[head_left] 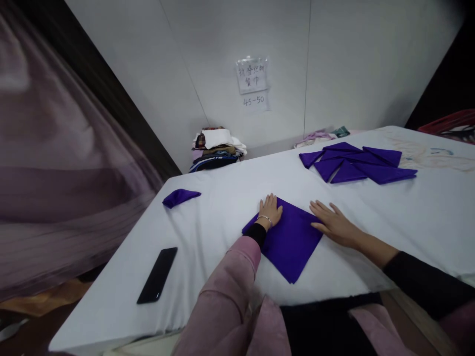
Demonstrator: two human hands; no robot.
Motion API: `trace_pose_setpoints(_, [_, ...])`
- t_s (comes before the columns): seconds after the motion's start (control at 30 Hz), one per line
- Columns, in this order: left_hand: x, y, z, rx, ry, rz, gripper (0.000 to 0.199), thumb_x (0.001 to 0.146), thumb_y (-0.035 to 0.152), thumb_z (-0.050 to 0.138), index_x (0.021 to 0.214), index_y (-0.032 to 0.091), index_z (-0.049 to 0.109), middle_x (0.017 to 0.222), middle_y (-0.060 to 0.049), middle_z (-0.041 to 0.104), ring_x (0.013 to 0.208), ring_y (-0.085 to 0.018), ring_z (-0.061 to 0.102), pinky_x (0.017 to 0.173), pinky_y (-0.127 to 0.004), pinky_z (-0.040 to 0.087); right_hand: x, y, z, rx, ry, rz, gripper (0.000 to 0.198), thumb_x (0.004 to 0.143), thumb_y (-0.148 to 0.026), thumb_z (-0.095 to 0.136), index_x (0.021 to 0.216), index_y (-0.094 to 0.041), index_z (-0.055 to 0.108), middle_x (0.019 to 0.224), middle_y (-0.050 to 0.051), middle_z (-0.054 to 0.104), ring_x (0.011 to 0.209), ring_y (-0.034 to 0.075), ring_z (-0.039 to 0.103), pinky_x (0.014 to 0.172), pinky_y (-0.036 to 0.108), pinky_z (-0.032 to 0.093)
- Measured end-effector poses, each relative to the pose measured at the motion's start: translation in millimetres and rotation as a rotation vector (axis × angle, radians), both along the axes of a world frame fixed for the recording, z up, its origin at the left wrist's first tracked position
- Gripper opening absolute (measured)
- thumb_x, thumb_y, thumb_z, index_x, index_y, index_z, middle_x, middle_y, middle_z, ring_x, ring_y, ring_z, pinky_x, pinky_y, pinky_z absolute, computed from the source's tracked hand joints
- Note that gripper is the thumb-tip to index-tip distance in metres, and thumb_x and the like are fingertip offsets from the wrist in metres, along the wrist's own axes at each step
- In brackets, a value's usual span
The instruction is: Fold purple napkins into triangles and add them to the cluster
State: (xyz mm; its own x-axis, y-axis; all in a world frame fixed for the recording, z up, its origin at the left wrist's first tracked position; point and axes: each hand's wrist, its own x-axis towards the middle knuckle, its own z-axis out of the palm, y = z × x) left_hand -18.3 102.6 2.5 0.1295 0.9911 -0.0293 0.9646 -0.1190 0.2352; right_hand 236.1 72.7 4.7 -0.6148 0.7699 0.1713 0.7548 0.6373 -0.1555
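Here, a white table fills most of the view, running from the near edge up to a white wall. At the far right of the table lies a group of folded purple napkins, overlapping one another in pointed shapes. A stack of mixed folded cloth sits off the far left corner of the table, against the wall.

Near the front edge, in the middle, a purple napkin lies flat on the table. It is set as a diamond: one corner points toward the person at the near edge, the opposite corner points away toward the wall. Its long axis runs from far-left to near-right across the tabletop.

The left hand rests palm down on the far-left part of this napkin, fingers extended and spread, gripping nothing. A bracelet sits at its wrist. The right hand lies flat, fingers extended and released, at the napkin's right corner; the fingertips touch the cloth edge while the palm rests on the bare table. The napkin therefore lies between and below the two hands, extending toward the person.

A black phone lies face down near the front left. A small rolled purple napkin lies well apart, left of the hands.

A handwritten paper sign is fixed to the wall.
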Motion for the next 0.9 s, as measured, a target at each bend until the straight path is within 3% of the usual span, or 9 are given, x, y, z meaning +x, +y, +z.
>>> trace_pose_setpoints(0.17, [-9.6,-39.7,-3.5,0.086,0.092,0.027,0.059,0.091,0.039,0.026,0.141,0.007,0.026,0.151,-0.013,0.021,0.14,-0.025,0.013,0.114,-0.048,0.01,-99.1,26.1,6.2,-0.07,0.044,0.135,0.062,0.092,-0.053,0.023,0.141,-0.016,0.034,0.147,0.012,0.03,0.137,0.026,0.021,0.109,0.051,0.019])
trace_pose_setpoints(0.3, [-21.5,-60.7,-13.9,0.072,0.127,0.116,0.06,0.09,0.04,0.028,0.139,0.005,0.031,0.149,-0.015,0.025,0.139,-0.027,0.016,0.113,-0.047,0.013,-143.5,47.1,-6.3,-0.109,0.003,0.176,0.061,0.092,-0.051,0.025,0.139,-0.013,0.038,0.146,0.015,0.032,0.136,0.027,0.023,0.11,0.049,0.018])
trace_pose_setpoints(0.53, [-24.1,-63.5,-19.2,0.03,0.106,0.14,0.063,0.091,0.045,0.026,0.14,0.006,0.03,0.149,-0.014,0.025,0.139,-0.026,0.016,0.114,-0.045,0.014,-141.8,66.5,-40.4,-0.093,0.022,0.202,0.065,0.09,-0.058,0.024,0.14,-0.018,0.035,0.147,0.01,0.032,0.136,0.026,0.024,0.109,0.051,0.017])
trace_pose_setpoints(0.7, [-31.1,-79.0,-18.5,0.038,0.082,0.16,0.071,0.09,0.056,0.021,0.141,0.008,0.028,0.149,-0.014,0.025,0.139,-0.027,0.016,0.113,-0.047,0.014,-140.4,64.7,-38.5,-0.1,0.015,0.198,0.067,0.089,-0.06,0.022,0.141,-0.018,0.034,0.147,0.01,0.031,0.136,0.026,0.024,0.11,0.05,0.017])
trace_pose_setpoints(0.9, [-50.3,-123.7,-18.3,0.023,0.072,0.226,0.077,0.087,0.063,0.024,0.142,0.009,0.027,0.15,-0.014,0.024,0.139,-0.028,0.014,0.113,-0.048,0.015,-141.3,62.4,-33.7,-0.105,0.009,0.191,0.07,0.089,-0.063,0.019,0.141,-0.019,0.035,0.147,0.01,0.031,0.136,0.025,0.024,0.11,0.049,0.017])
